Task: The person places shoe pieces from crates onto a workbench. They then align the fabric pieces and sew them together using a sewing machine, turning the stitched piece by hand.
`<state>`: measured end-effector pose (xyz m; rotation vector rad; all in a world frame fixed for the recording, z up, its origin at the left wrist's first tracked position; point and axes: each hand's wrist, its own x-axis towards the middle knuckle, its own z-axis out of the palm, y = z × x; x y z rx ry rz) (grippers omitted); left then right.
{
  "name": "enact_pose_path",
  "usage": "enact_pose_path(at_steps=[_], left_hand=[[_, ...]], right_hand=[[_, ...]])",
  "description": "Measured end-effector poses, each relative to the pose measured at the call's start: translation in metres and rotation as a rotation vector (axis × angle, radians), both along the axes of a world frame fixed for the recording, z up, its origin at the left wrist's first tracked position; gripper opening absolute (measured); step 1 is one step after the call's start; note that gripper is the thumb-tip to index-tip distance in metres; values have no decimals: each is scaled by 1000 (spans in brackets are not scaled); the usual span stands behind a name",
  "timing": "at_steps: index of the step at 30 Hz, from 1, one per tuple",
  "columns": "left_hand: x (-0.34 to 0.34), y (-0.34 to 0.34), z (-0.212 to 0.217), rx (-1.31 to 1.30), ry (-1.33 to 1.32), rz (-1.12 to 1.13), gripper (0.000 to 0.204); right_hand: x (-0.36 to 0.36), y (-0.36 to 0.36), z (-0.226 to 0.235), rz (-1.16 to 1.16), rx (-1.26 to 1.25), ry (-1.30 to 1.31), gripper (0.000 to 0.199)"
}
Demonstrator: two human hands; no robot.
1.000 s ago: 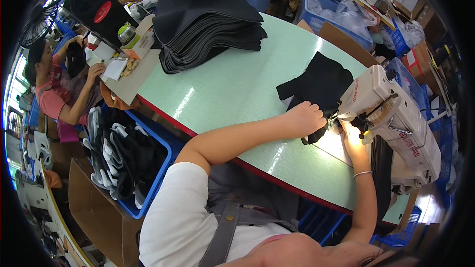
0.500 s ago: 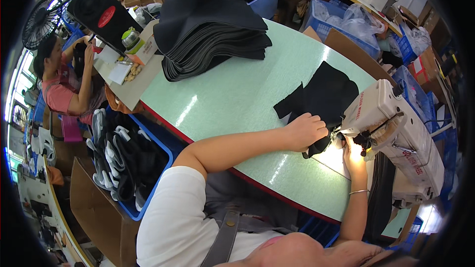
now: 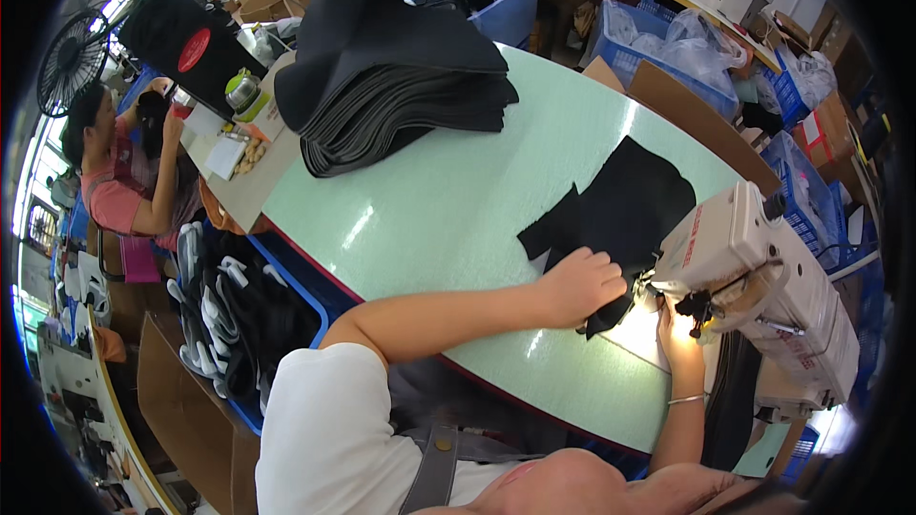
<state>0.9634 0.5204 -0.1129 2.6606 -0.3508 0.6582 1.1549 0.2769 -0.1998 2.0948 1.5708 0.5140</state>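
A black fabric piece (image 3: 637, 198) lies flat on the pale green table (image 3: 429, 229), its near edge running under the needle of a white sewing machine (image 3: 754, 286). My left hand (image 3: 584, 288) is closed on the near left part of the fabric, with a dark fold hanging below the fingers. Just right of the needle, my right hand (image 3: 679, 336) has its fingers drawn together at the fabric's edge. Lamp glare and the machine head partly hide those fingertips. A bracelet circles the right wrist.
A tall stack of black sheets (image 3: 391, 67) stands on the table's far left. Left of me, a blue crate (image 3: 310, 298) holds black and grey pieces beside a cardboard box (image 3: 181, 410). A co-worker (image 3: 124, 172) sits at far left. Blue bins (image 3: 620, 48) stand beyond the table.
The whole view has shifted slightly, so the table and machine appear lower. Both hands stay by the needle with the fabric; the left hand sits slightly nearer to me.
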Motion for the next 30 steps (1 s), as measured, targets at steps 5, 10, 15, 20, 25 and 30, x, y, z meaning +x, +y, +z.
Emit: enact_pose_path(at_steps=[5, 10, 15, 20, 25, 30], left_hand=[[0, -4, -1, 53, -81, 33, 25], [2, -3, -6, 9, -68, 20, 35], [1, -2, 0, 124, -43, 39, 40], [2, -2, 0, 73, -21, 4, 46], [3, 0, -7, 84, -40, 0, 45], [1, 3, -3, 57, -9, -29, 40]], right_hand=[[-12, 3, 4, 143, 435, 188, 28], [-24, 17, 19, -167, 520, 651, 32], [-24, 36, 37, 56, 781, 638, 32], [-8, 30, 24, 33, 746, 578, 10], [7, 17, -2, -25, 678, 461, 20], [34, -13, -49, -5, 115, -59, 22]])
